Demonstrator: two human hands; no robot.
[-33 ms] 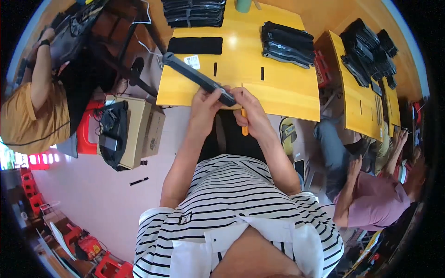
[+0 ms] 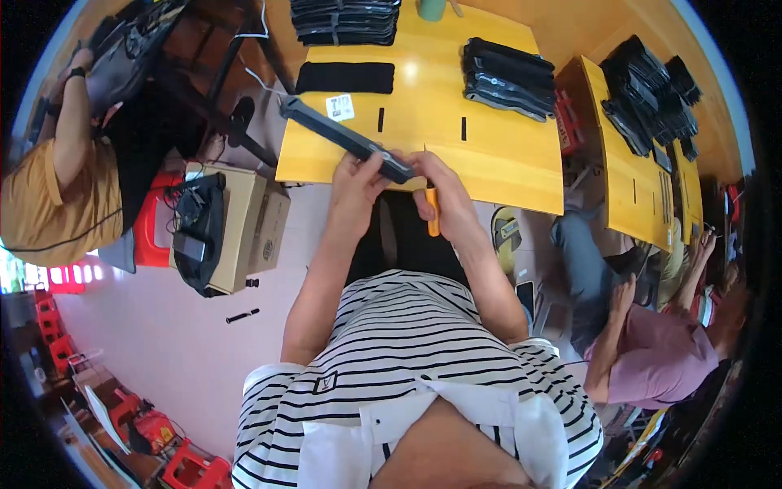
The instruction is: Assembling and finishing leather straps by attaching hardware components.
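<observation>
My left hand (image 2: 356, 186) is closed on a long black fabric strip (image 2: 330, 130). The strip looks folded and padded, and slants from the far left down to a greyish near end between my hands. My right hand (image 2: 446, 194) is wrapped round an orange-handled tool (image 2: 433, 213). A thin pointed tip shows above those fingers; the kind of tool cannot be made out. The right fingertips are at the strip's near end and may touch it. Both hands are over the near edge of the yellow table (image 2: 505, 175).
On the table lie a flat black cloth piece (image 2: 345, 78), a white label (image 2: 340, 107), stacked black strips (image 2: 345, 23) and another pile (image 2: 507, 80). A cardboard box (image 2: 236, 244) with a black bag (image 2: 199, 236) stands left. People sit at both sides.
The strip's far end has dropped slightly to the left, and the orange handle has tilted a little in my right hand. Both hands keep their hold.
</observation>
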